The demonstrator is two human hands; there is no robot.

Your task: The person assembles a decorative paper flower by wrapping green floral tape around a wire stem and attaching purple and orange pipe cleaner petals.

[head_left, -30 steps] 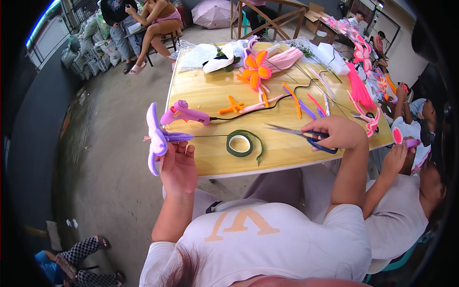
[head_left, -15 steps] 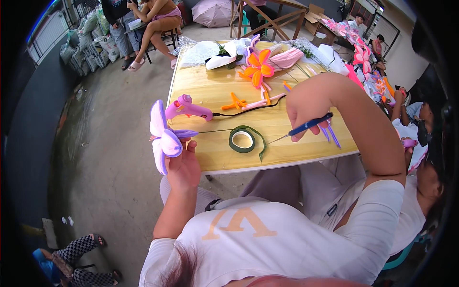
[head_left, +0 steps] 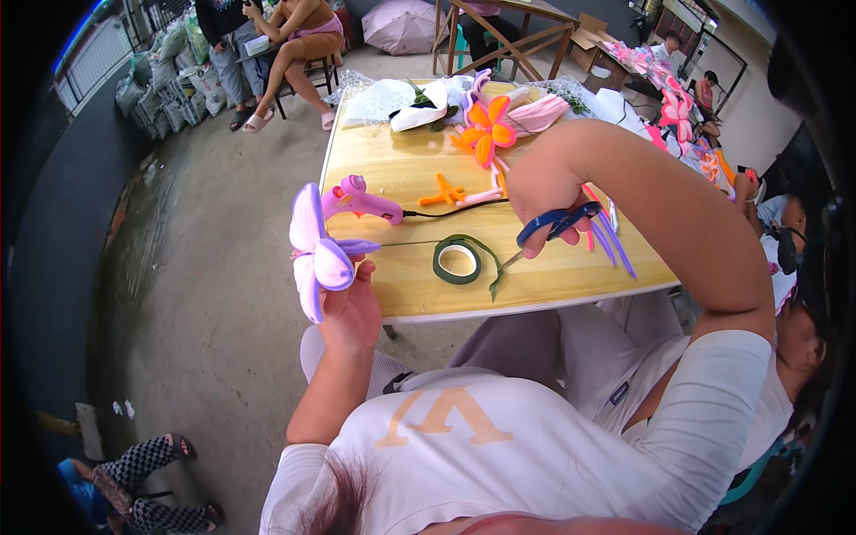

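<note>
I report the counter (head_left: 401, 297) carrying a tape roll (head_left: 455, 280). Left of the roll, my curled left hand (head_left: 354, 305) holds the purple-white flower (head_left: 328, 265) from below; right of it, my right hand (head_left: 541, 183) grips the scissors (head_left: 556, 218), tips (head_left: 506, 267) near the tape's loose end (head_left: 495, 283). Judged step: positioning scissors; next calls for steady alignment.

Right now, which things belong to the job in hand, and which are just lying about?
In the job:
purple-and-white flower, in the left fingers
blue-handled scissors, in the right fingers
green tape roll, its loose end by the scissors

Apparently lying about:
pink glue gun
orange flower
purple strips
umbrella
</note>
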